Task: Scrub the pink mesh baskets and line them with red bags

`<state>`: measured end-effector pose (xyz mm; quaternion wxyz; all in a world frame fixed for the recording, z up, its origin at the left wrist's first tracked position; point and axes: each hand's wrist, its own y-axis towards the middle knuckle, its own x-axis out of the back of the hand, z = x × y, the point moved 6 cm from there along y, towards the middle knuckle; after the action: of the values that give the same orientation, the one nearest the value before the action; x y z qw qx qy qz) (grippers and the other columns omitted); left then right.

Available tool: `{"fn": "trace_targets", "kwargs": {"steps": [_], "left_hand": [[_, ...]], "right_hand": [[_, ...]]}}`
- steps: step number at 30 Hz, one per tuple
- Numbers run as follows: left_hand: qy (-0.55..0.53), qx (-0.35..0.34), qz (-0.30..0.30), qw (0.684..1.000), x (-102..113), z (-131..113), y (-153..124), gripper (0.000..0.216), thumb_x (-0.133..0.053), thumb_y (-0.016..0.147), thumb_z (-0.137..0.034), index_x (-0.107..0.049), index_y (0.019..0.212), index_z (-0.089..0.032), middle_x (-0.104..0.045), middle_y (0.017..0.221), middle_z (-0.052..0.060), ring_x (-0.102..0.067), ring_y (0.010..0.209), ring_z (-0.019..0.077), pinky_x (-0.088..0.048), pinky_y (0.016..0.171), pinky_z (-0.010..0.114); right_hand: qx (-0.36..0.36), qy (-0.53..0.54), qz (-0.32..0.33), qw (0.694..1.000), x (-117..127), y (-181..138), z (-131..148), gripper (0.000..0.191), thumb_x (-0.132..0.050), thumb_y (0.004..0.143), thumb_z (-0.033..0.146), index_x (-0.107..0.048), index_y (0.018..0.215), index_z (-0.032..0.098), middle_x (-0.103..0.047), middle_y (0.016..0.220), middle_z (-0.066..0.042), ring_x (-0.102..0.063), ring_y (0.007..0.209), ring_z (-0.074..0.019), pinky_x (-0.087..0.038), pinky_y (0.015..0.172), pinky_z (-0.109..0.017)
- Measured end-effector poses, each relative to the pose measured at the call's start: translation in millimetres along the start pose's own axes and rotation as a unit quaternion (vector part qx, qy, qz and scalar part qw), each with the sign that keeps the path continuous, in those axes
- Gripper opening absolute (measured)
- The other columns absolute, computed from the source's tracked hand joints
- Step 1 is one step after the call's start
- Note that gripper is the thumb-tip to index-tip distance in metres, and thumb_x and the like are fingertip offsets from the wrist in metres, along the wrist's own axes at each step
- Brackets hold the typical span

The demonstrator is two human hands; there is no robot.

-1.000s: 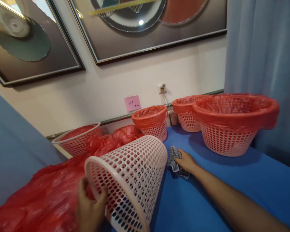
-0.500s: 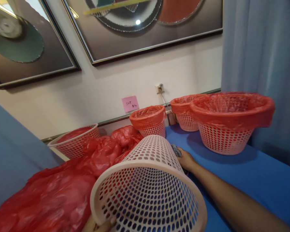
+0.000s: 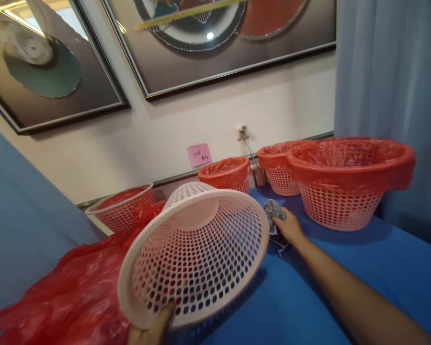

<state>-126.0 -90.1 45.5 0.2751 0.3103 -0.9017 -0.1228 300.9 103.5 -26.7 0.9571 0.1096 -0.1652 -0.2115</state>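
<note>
A pale pink perforated plastic basket [image 3: 194, 258] is tipped on its side, its wide mouth facing me. My left hand [image 3: 153, 328] grips the lower left of its rim, thumb inside and the other fingers mostly hidden. Just right of the basket, my right hand [image 3: 289, 225] is closed on a crumpled grey cloth [image 3: 273, 212], apart from the basket wall. Some dark and white part hangs below the cloth; I cannot make out what it is. Red plastic bags [image 3: 82, 287] lie heaped to the left, partly behind the basket.
Red-lined baskets stand at the back: a large one [image 3: 341, 206] at right, a smaller one [image 3: 282, 179] beside it, another [image 3: 226, 173] mid-back. A pale basket [image 3: 124, 208] holds red plastic at left. The table has a blue cover [image 3: 391, 268]; a blue curtain [image 3: 388, 72] hangs right.
The basket has lifted and turned, its mouth shifting up and left so its inner base shows. My right hand with the cloth has come away from the basket's side, slightly up and right.
</note>
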Motion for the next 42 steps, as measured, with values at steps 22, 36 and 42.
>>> {"fn": "trace_targets", "kwargs": {"steps": [22,36,42], "left_hand": [[0.02,-0.116,0.274,0.954,-122,-45,-27,0.038,-0.067,0.088,-0.052,-0.079,0.094,-0.017,-0.084,0.088,0.01,-0.08,0.078,0.0284,-0.067,0.073,0.036],[-0.016,-0.389,0.184,0.903,-123,-113,-22,0.026,-0.061,0.098,-0.035,-0.069,0.079,-0.02,-0.072,0.061,-0.001,-0.067,0.047,0.011,-0.056,0.049,0.016],[-0.046,-0.374,0.153,0.913,-128,-95,-25,0.023,-0.066,0.096,-0.037,-0.07,0.082,-0.019,-0.075,0.068,0.0,-0.072,0.055,0.0138,-0.061,0.055,0.02]], "right_hand": [[0.198,-0.168,0.284,0.923,-50,-82,62,0.038,-0.056,0.082,0.019,-0.069,0.118,0.014,-0.062,0.132,-0.016,-0.068,0.106,-0.0273,-0.053,0.098,-0.041],[0.129,-0.342,0.186,0.912,-3,-30,45,0.043,-0.05,0.086,0.005,-0.068,0.124,0.018,-0.066,0.122,-0.015,-0.065,0.107,-0.0276,-0.047,0.091,-0.038],[0.155,-0.218,0.303,0.915,-33,-59,48,0.041,-0.064,0.075,0.011,-0.073,0.112,0.025,-0.071,0.111,-0.004,-0.067,0.1,-0.0196,-0.05,0.088,-0.027]]}}
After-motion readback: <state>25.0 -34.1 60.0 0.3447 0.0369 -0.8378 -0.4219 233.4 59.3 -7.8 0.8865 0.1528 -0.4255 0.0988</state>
